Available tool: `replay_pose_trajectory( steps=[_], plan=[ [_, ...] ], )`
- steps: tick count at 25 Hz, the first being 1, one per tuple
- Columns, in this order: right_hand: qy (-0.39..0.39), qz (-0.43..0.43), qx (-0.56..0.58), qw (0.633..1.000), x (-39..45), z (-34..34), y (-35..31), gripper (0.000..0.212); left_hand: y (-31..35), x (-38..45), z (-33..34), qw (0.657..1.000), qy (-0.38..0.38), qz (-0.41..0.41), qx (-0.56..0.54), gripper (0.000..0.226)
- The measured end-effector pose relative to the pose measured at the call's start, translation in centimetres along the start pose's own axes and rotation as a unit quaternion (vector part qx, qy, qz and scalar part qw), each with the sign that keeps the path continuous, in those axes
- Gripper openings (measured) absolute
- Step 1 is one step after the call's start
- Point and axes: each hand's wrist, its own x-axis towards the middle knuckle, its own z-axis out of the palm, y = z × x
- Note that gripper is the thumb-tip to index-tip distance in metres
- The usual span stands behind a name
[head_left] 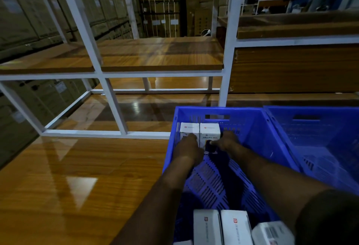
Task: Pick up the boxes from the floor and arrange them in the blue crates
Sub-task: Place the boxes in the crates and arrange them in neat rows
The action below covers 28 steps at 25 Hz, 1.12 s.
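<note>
Head view: two white boxes (200,134) stand upright, touching, at the far wall of the blue crate (258,128), centre frame. Left hand (189,145) presses the left box's front; right hand (226,142) pinches the right box's side. Likely light, stiff card, smooth; best held by opposite faces. More boxes (233,227) at bottom edge.

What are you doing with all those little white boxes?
A person is packing small white boxes into a blue crate. Two boxes stand side by side against its far wall: the left hand is on the left box, and the right hand is at the right box. Three more boxes wait at the near edge of the view. A second blue crate sits to the right; no boxes show in it.
</note>
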Motion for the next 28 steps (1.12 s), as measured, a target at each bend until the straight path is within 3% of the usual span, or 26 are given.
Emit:
replay_pose_trajectory(
  steps=[6,12,16,22,28],
  plan=[
    [0.008,-0.038,-0.035,0.999,-0.5,0.6,-0.2,0.040,0.2,-0.1,-0.2,1.000,0.002,0.007,-0.018,0.046],
    [-0.126,-0.056,-0.020,0.990,-1.7,-1.5,-0.6,0.036,0.3,-0.3,-0.3,1.000,-0.004,0.010,-0.008,0.039],
    [-0.123,-0.042,-0.048,0.990,-4.3,-4.1,-1.1,0.013,0.9,-0.7,-0.9,0.999,-0.024,0.012,0.019,0.023],
    [-0.250,-0.095,-0.165,0.949,-10.8,-6.9,-0.7,0.042,1.6,-2.4,-1.3,0.997,-0.067,0.038,0.021,0.025],
    [-0.327,-0.138,-0.262,0.898,-17.6,-11.4,1.7,0.049,3.1,-4.5,0.1,0.985,-0.136,0.096,0.042,0.021]
  ],
)
